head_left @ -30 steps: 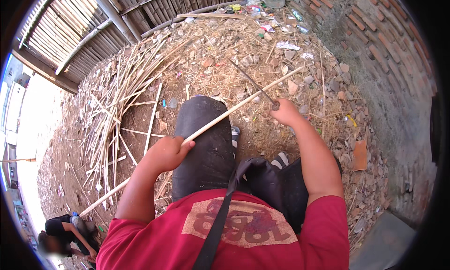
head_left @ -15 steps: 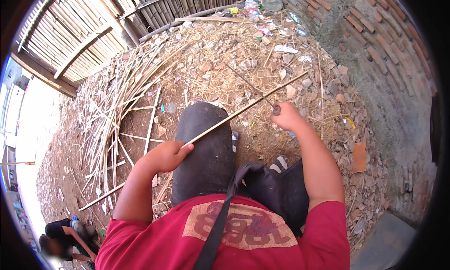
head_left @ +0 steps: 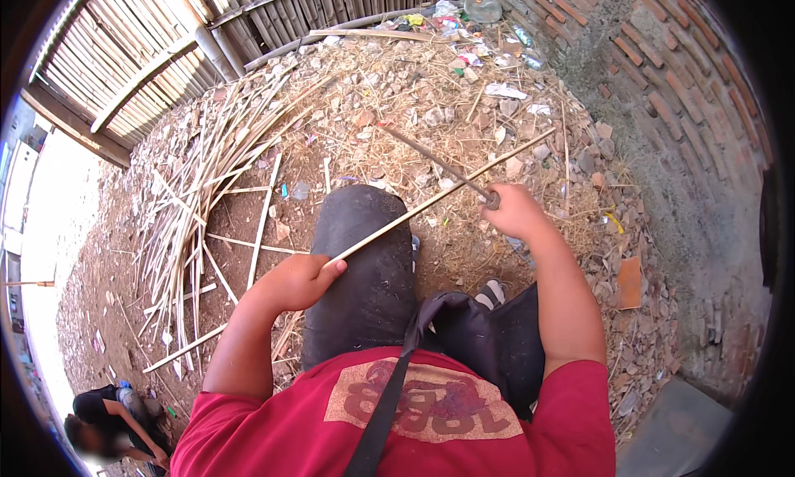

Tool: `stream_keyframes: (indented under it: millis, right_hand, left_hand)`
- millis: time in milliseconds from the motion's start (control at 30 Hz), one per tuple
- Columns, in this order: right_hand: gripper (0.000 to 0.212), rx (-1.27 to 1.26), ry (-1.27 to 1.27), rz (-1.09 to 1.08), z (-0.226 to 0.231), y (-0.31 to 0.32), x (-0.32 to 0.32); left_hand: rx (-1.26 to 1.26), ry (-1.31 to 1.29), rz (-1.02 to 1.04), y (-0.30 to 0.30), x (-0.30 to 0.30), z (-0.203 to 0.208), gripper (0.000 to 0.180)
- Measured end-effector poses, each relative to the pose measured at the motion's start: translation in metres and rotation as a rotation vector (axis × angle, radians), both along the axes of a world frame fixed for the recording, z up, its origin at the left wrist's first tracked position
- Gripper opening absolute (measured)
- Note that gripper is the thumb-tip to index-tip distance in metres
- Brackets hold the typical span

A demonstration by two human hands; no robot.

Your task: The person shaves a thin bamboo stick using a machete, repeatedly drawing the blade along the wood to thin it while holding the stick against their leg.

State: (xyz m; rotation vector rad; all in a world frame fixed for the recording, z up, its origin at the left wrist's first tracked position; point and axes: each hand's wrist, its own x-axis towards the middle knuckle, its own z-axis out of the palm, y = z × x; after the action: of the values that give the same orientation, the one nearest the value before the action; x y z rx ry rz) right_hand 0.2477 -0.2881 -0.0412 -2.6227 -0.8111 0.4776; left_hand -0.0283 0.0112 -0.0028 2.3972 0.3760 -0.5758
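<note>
A long pale bamboo strip [head_left: 399, 222] slants across my raised left knee [head_left: 358, 253], its far end up to the right. My left hand [head_left: 294, 281] is closed round it at the knee, thumb on top, and the strip's tail comes out behind my left forearm. In my right hand [head_left: 515, 212] is a long, narrow-bladed knife [head_left: 424, 152] with a rounded butt. The fist is closed on its handle. The blade points up and left, crossing the strip's far half in view; whether it touches the strip, I cannot tell.
Many cut bamboo strips [head_left: 192, 204] lie heaped on the ground at left. Rubble and dry straw surround me. A brick wall [head_left: 662, 113] rises at right, a bamboo fence [head_left: 149, 42] at far left. Another person [head_left: 124, 419] crouches at lower left. Litter [head_left: 468, 59] lies at the back.
The knife blade has turned slightly and looks broader, its tip shifted a little left. The strip's far end has moved slightly right. Both hands keep their grip.
</note>
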Motion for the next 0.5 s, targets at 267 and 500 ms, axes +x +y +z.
stream_keyframes:
  millis: [267, 500]
  right_hand:
    - [0.036, 0.032, 0.081, -0.009, -0.019, -0.014, 0.013]
    - [0.036, 0.028, 0.005, 0.016, 0.002, -0.006, -0.002]
  left_hand:
    - [-0.021, -0.041, -0.022, 0.003, 0.001, 0.001, 0.059]
    - [-0.025, -0.007, -0.006, 0.004, -0.001, -0.001, 0.059]
